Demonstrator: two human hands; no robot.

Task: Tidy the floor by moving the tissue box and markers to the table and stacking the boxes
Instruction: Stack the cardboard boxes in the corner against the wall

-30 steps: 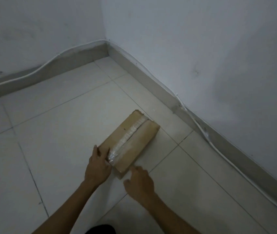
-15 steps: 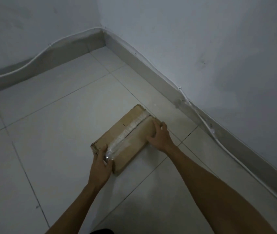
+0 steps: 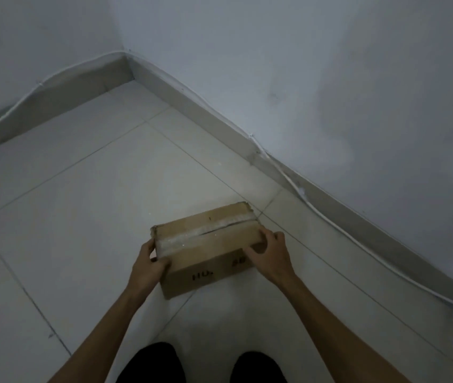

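A brown cardboard box [image 3: 208, 244], sealed with clear tape along its top seam and marked with dark print on its near side, is held between both hands just above or on the pale tiled floor. My left hand [image 3: 148, 265] grips its left end, thumb on top. My right hand [image 3: 271, 255] grips its right end, fingers curled over the top edge. No tissue box, markers or table are in view.
Two white walls meet in a corner at the back left, with a grey skirting board [image 3: 220, 125] and a white cable [image 3: 311, 208] running along it. My two dark shoes [image 3: 203, 366] show at the bottom edge.
The box has turned so its long side faces me and has come nearer. My right hand moved from the far corner to the right end. The left hand keeps its hold.
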